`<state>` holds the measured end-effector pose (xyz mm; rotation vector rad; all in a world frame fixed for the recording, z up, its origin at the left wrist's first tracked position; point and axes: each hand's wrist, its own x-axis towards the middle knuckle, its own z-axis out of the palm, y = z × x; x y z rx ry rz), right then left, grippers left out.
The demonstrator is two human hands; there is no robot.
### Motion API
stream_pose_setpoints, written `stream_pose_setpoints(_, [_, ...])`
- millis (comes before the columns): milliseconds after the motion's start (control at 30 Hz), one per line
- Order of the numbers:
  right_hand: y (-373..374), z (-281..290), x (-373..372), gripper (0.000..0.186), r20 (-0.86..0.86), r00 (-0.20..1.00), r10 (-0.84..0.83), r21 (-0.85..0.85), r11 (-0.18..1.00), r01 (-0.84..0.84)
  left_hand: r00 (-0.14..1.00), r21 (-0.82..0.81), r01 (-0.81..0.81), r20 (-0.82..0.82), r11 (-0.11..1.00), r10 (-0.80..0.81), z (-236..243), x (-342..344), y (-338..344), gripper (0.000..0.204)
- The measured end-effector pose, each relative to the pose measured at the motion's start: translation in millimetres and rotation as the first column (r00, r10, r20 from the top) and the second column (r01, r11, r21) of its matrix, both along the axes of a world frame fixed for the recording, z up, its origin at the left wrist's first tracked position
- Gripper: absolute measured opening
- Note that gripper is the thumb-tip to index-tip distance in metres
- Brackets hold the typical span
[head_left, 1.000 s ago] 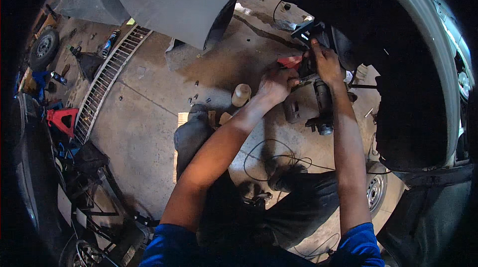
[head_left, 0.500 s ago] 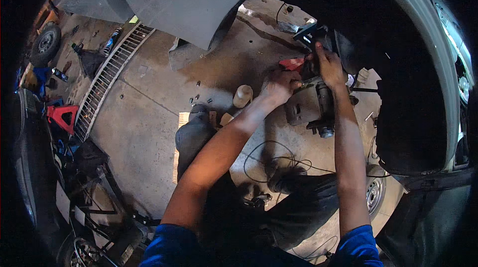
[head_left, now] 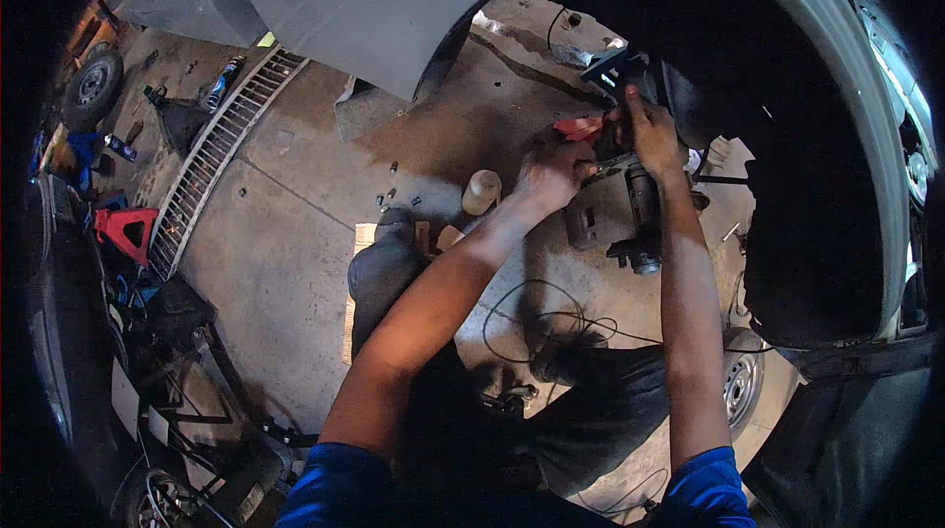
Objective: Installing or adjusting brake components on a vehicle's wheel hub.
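Both arms reach into the wheel arch of a grey car. My left hand [head_left: 553,176] is closed, knuckles up, beside the top edge of a metal brake assembly [head_left: 594,215]; what its fingers hold is too hidden to name. My right hand [head_left: 654,136] curls around a dark suspension part just above that assembly, index finger pointing upward. Its fingertips are partly lost in shadow. A dark bracket with slots [head_left: 607,69] lies beyond the right hand. Behind the left hand shows a red piece [head_left: 578,128], perhaps a stand.
A pale bottle [head_left: 481,191] stands on the concrete, with several small sockets [head_left: 390,198] nearby. A black cable [head_left: 536,282] loops below the brake. A wheel [head_left: 740,385] lies at lower right. A floor grate [head_left: 221,159] and red jack stand [head_left: 126,231] are at left.
Both hands stay in nearly the same place. The whole view has shifted very slightly.
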<state>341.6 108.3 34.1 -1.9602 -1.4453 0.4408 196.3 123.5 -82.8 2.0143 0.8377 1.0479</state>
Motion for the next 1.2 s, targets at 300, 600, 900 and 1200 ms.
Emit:
stream_pose_setpoints(300, [5, -4, 5, 0.063, -0.015, 1.000, -0.001, -0.021, 1.000, 0.000, 1.000, 0.043, 0.016, 0.020, 0.999, -0.017, -7, 2, 4, 0.018])
stream_pose_setpoints(600, [4, -6, 6, 0.064, 0.064, 0.997, 0.052, 0.045, 0.997, -0.055, 0.998, 0.181, -0.048, 0.056, 0.982, 0.039, -16, 4, 2, 0.020])
stream_pose_setpoints(900, [2, -3, 8, 0.064, 0.169, 0.983, 0.075, 0.163, 0.981, -0.103, 0.983, 0.233, -0.067, 0.181, 0.970, 0.025, -13, 7, 4, 0.013])
stream_pose_setpoints(1200, [5, -3, 2, 0.065, 0.129, 0.992, 0.008, 0.132, 0.991, -0.025, 0.999, 0.102, -0.054, 0.001, 0.993, 0.054, -10, 4, 2, 0.018])
